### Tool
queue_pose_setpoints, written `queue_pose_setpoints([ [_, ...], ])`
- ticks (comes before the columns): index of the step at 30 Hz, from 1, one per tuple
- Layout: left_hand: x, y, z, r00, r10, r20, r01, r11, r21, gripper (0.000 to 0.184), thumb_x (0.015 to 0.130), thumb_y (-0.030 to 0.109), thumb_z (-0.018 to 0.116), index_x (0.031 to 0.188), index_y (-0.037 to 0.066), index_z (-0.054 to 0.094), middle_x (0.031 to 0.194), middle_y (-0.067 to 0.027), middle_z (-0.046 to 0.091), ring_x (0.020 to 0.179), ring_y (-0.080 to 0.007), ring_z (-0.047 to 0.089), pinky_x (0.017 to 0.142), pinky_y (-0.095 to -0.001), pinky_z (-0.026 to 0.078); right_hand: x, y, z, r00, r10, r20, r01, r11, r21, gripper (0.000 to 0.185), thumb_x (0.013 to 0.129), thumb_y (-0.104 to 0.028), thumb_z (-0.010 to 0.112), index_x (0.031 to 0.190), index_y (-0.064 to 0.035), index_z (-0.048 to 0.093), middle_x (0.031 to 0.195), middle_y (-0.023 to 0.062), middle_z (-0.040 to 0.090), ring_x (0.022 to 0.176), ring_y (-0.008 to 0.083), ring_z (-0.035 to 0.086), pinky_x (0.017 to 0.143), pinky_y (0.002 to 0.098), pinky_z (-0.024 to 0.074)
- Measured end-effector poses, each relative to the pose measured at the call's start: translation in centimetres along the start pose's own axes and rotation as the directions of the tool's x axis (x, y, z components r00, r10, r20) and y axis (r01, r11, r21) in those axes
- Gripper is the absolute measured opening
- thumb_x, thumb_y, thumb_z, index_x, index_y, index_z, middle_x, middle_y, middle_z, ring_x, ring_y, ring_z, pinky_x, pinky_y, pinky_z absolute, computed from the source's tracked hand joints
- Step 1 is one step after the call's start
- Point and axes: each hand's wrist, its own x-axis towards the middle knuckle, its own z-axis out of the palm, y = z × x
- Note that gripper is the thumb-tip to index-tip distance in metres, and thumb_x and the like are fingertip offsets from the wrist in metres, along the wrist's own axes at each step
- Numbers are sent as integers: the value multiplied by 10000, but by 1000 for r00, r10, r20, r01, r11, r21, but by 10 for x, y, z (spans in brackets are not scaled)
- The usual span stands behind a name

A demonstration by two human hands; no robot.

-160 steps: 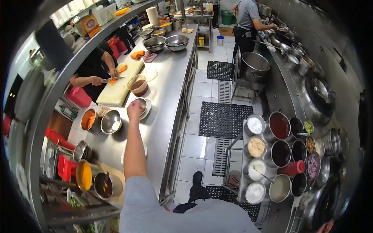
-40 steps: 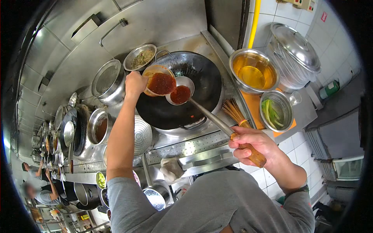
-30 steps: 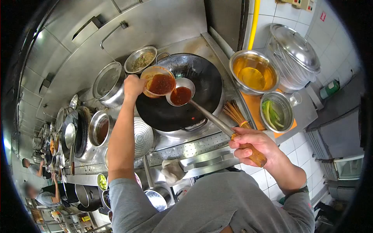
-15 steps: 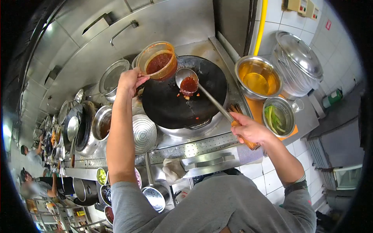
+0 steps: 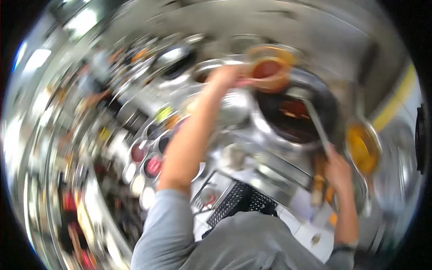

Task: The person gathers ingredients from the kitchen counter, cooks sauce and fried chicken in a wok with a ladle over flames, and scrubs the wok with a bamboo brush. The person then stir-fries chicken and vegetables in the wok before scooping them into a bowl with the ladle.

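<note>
My left hand (image 5: 231,75) is closed on the rim of a translucent plastic container (image 5: 278,83), which is tilted and has red sauce (image 5: 266,69) inside. The container is over the left rear edge of a black wok (image 5: 321,92). Fingers wrapped round its shaft, my right hand (image 5: 338,170) grips a long metal ladle (image 5: 318,126). The ladle's bowl is blurred and low in the wok, by a patch of red sauce with bits (image 5: 294,109). Whether the ladle touches the wok, I cannot tell.
A perforated strainer (image 5: 236,107) sits left of the wok. To the right is a metal bowl of golden liquid (image 5: 362,148). Several small ingredient containers, one with green pieces (image 5: 164,113), are at left. A co-worker (image 5: 96,65) stands farther left. Motion blurs much.
My view has swung left, so the wok and both hands appear farther right. The ladle, which held red sauce above the wok, is lower, and red sauce now lies in the wok.
</note>
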Motion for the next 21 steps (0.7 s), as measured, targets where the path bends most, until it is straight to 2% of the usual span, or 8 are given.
queue_pose_setpoints([
  [2, -30, -15, -28, 996, 23, -83, -26, 999, -41, 168, 878, 107, 584, 800, -27, 647, 787, -119, 668, 683, -205, 697, 629, -288, 579, 5, 22, 3, 997, -70, 28, 69, 997, 15, 736, 831, -106, 656, 1485, -95, 318, 1270, 234, 542, 1084, 403, 583, 909, 453, 488],
  [3, -57, -17, -47, 980, 168, -108, -136, 957, 255, 174, 857, 90, 594, 750, -31, 659, 758, -134, 677, 669, -212, 703, 601, -292, 591, 2, 10, -16, 996, -84, 29, 82, 994, 66, 759, 836, -83, 656, 1504, -117, 296, 1379, 213, 472, 1131, 368, 569, 950, 427, 472],
  [4, -70, -29, -64, 976, 99, -196, -141, 968, -210, 141, 830, 49, 596, 763, -51, 670, 787, -161, 693, 671, -227, 706, 591, -305, 605, 11, 40, 6, 947, -256, -197, 278, 956, 94, 743, 862, -66, 635, 1515, -134, 288, 1439, 175, 435, 1158, 313, 563, 962, 385, 454],
  [5, -100, -23, -79, 959, 6, -283, -89, 955, -282, 108, 802, 21, 610, 789, -65, 675, 791, -178, 689, 665, -251, 704, 596, -319, 615, 12, 30, -5, 955, -184, -231, 236, 946, 221, 683, 903, -61, 597, 1514, -130, 300, 1439, 170, 436, 1124, 253, 565, 933, 343, 446],
  [8, -184, -56, -151, 836, 382, -394, -277, 913, 299, 142, 787, 27, 621, 810, -108, 662, 783, -196, 677, 655, -281, 702, 594, -335, 614, -3, -13, -42, 974, -110, -198, 199, 834, 514, 524, 907, -109, 595, 1399, -84, 415, 1175, 138, 546, 918, 212, 575, 828, 324, 460],
  [10, -245, -63, -185, 790, 100, -604, -165, 985, -52, 168, 791, 56, 629, 788, -110, 656, 765, -163, 672, 675, -244, 701, 580, -328, 603, -31, -73, -62, 901, -269, -340, 415, 760, 499, 386, 857, -202, 670, 1171, 17, 620, 826, 111, 674, 777, 283, 623, 739, 398, 517],
  [13, -350, -109, -265, 653, 98, -751, -107, 994, 36, 205, 816, 103, 618, 778, -96, 654, 773, -156, 660, 635, -212, 689, 585, -311, 595, -14, -81, -18, 894, -443, -70, 376, 655, 655, 616, 938, -60, 543, 1510, -132, 324, 1236, 103, 503, 857, 115, 490, 808, 245, 416],
  [21, -691, -219, -404, -87, -22, -996, 92, 995, -30, 221, 846, 160, 586, 780, -42, 648, 691, -107, 665, 584, -161, 657, 541, -259, 541, -119, -320, 75, 584, -769, 261, 467, 581, 667, 593, 826, -52, 644, 1396, -71, 480, 1038, 89, 617, 774, 125, 573, 707, 269, 491],
])
